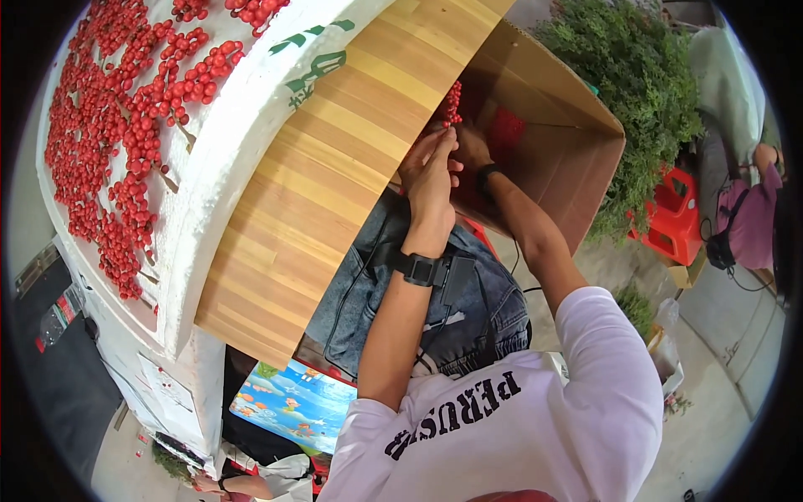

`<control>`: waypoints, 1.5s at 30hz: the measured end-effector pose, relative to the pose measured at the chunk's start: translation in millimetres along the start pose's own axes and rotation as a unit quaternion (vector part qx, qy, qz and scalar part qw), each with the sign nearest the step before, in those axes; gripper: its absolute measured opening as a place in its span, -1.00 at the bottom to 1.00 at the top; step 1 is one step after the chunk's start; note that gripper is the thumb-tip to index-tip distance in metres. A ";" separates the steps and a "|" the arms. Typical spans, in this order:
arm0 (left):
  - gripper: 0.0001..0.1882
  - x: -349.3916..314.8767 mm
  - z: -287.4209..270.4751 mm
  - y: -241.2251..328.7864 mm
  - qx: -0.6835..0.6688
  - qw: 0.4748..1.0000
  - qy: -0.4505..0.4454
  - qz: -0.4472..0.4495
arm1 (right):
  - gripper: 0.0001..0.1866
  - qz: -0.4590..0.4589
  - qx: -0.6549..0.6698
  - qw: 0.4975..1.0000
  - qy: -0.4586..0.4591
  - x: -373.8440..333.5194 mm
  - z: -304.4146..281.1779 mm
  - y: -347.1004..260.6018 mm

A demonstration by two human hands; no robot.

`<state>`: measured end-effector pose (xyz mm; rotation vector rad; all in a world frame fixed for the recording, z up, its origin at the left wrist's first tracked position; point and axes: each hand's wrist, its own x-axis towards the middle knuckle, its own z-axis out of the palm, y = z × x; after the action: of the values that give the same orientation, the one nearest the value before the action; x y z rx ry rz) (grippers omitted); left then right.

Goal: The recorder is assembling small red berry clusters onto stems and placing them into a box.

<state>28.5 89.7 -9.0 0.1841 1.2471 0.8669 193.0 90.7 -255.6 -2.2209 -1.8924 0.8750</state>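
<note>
My left hand [431, 180], with a dark watch-like band on the wrist, is at the edge of a wood-striped board [351, 125]. Its fingers are closed, and a sprig of red berries [452, 105] rises from their tips. My right hand [474, 149] reaches into an open cardboard box [577, 109], just beyond the left one. Its fingers are mostly hidden behind the left hand and in shadow. Deeper in the box is something bright red [506, 130], too unclear to name.
To the left, a white foam box [226, 125] carries many red berry sprigs [134, 125]. Green foliage [619, 92] and a red plastic stool [676, 217] are on the right. A colourful printed panel [293, 406] is below the board. Other people are at the right and lower left.
</note>
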 end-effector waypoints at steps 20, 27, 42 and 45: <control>-0.88 -57.1 -31.7 -17.2 -0.018 0.999 0.004 -0.030 | -0.52 0.092 0.595 0.793 -0.095 -109.9 -112.1 -23.6; -0.90 -73.4 -38.7 -19.0 -0.030 0.999 0.021 -0.036 | -0.60 0.022 0.652 0.750 0.108 -157.6 -208.0 -68.4; -0.89 -97.1 -58.6 -20.1 -0.041 0.997 0.055 -0.042 | -0.49 -0.086 0.434 0.838 0.318 -200.7 -191.7 -181.2; -0.82 -93.9 -63.6 -19.4 -0.050 0.995 0.065 -0.061 | -0.47 -0.106 0.364 0.853 0.359 -211.1 -193.1 -199.1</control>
<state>-23.4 -6.0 28.2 -0.0284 1.3189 0.8435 96.9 -5.6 65.2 -1.5112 -1.1436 0.4824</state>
